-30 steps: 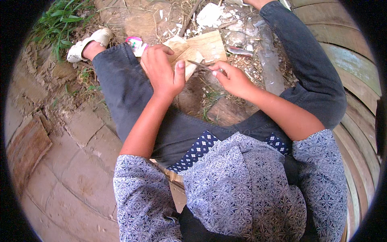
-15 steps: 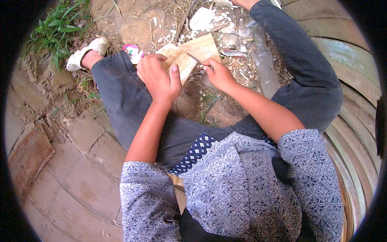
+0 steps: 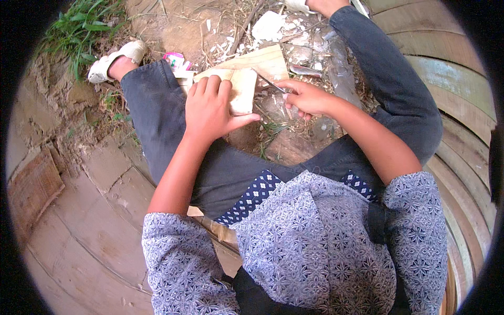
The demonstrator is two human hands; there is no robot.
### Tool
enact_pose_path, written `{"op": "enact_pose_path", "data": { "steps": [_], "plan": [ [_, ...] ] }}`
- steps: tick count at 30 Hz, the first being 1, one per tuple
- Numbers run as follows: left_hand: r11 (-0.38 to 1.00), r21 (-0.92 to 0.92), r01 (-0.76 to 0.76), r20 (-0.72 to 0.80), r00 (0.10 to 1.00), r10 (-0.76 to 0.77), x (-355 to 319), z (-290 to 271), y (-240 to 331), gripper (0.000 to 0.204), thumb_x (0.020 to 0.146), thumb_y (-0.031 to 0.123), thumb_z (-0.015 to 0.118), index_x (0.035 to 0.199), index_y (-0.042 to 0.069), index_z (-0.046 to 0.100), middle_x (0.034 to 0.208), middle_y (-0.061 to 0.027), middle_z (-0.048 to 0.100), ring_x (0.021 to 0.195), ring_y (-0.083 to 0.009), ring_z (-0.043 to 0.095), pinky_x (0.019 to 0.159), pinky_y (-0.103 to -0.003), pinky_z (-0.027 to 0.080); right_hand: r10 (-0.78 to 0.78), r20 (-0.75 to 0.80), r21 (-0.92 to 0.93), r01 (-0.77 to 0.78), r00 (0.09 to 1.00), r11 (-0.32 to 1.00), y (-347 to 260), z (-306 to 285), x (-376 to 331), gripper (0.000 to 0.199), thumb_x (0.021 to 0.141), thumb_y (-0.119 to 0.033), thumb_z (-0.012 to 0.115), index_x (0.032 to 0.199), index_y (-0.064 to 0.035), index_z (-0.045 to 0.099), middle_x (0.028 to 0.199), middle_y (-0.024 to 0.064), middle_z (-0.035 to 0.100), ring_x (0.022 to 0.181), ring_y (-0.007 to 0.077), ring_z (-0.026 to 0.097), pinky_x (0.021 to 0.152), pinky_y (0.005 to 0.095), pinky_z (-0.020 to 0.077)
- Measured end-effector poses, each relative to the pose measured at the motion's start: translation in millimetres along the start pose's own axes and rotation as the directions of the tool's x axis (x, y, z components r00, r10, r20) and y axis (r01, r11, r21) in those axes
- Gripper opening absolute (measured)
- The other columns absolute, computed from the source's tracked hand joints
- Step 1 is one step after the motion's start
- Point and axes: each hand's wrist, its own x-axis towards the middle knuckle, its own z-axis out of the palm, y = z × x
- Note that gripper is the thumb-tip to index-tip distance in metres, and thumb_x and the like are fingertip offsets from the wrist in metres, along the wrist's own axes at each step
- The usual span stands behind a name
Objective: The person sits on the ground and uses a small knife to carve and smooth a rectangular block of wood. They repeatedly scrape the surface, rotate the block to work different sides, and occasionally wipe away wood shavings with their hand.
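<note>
Between the legs of the dark trousers (image 3: 163,102), just above the middle of the frame, the left hand (image 3: 211,107) grasps a flat pale wooden piece (image 3: 244,86), its bent fingers laid over the face and its thumb stretched out along the lower edge. The piece reaches out to the right from under those fingers; its right edge runs nearly up and down the frame, but the hand covers too much to tell its long axis. The right hand (image 3: 305,98), just right of it, is closed round the handle of a knife (image 3: 272,84), whose thin blade slants to the upper left, with its tip by the piece's upper right corner; whether they touch is unclear. The left hand is the nearer one, covering the piece's left part, while the right edge faces the knife. Beyond, and partly hidden by the piece, lies a broader pale board (image 3: 274,59). A pink-and-white packet (image 3: 176,59) sits at its left and a shiny wrapper (image 3: 305,71) at its right. White scraps (image 3: 268,26) litter the ground farther up, and grass (image 3: 79,31) fills the upper left.
</note>
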Motion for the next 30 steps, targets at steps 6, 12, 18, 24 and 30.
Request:
{"op": "enact_pose_path", "data": {
  "steps": [6, 12, 18, 24, 30],
  "plan": [
    [1.000, -0.002, -0.002, -0.123, 0.992, 0.002, -4.4, 17.0, -2.2, 0.078, 0.063, 0.078, 0.070, 0.088, 0.005, 0.056, 0.094, -0.0094, 0.055, 0.089, -0.0283, 0.056, 0.075, -0.040, 0.046, -0.348, -0.104, -0.323, 0.300, 0.932, 0.898, -15.8, -3.9, -33.6, 0.034, 0.098, -0.016, 0.053, 0.131, -0.0093, 0.057, 0.089, 0.0125, 0.067, 0.080, 0.0226, 0.066, 0.078, 0.0396, 0.0522],
    [0.999, -0.008, -0.040, -0.201, 0.979, 0.038, -3.9, 25.6, -2.5, 0.076, 0.062, 0.080, 0.069, 0.083, 0.008, 0.055, 0.092, -0.0079, 0.054, 0.084, -0.0269, 0.054, 0.072, -0.039, 0.044, -0.474, -0.021, -0.433, 0.419, 0.880, 0.798, -24.3, -2.2, -57.1, 0.031, 0.100, -0.012, 0.054, 0.130, -0.0080, 0.058, 0.090, 0.0086, 0.065, 0.075, 0.0142, 0.058, 0.072, 0.0328, 0.0479],
    [0.999, 0.016, -0.047, -0.185, 0.982, 0.050, -16.7, 35.3, -4.2, 0.074, 0.064, 0.081, 0.065, 0.083, 0.010, 0.057, 0.092, -0.0070, 0.055, 0.084, -0.0246, 0.055, 0.071, -0.038, 0.042, -0.475, 0.010, -0.481, 0.421, 0.880, 0.769, -31.4, 4.5, -51.5, 0.031, 0.098, -0.010, 0.055, 0.128, -0.0059, 0.059, 0.104, 0.0159, 0.069, 0.089, 0.0240, 0.066, 0.082, 0.0360, 0.0500],
    [0.999, -0.028, -0.033, -0.217, 0.976, 0.026, -17.8, 36.9, -3.7, 0.075, 0.064, 0.080, 0.066, 0.086, 0.009, 0.058, 0.095, -0.0079, 0.055, 0.087, -0.0260, 0.056, 0.074, -0.039, 0.044, -0.515, -0.081, -0.536, 0.398, 0.854, 0.745, -28.5, 15.9, -53.7, 0.029, 0.096, -0.010, 0.056, 0.125, -0.0060, 0.059, 0.109, 0.0189, 0.069, 0.099, 0.0355, 0.068, 0.087, 0.0416, 0.0515],
    [0.996, -0.079, -0.046, -0.331, 0.943, 0.017, -10.4, 35.6, -1.3, 0.083, 0.059, 0.076, 0.074, 0.095, 0.005, 0.053, 0.104, -0.0129, 0.058, 0.089, -0.0318, 0.059, 0.077, -0.044, 0.047, -0.445, -0.150, -0.588, 0.282, 0.883, 0.758, -34.3, 23.0, -22.7, 0.029, 0.095, -0.011, 0.056, 0.124, -0.0062, 0.060, 0.111, 0.0207, 0.068, 0.102, 0.0383, 0.067, 0.088, 0.0441, 0.0516]
  ]
}}
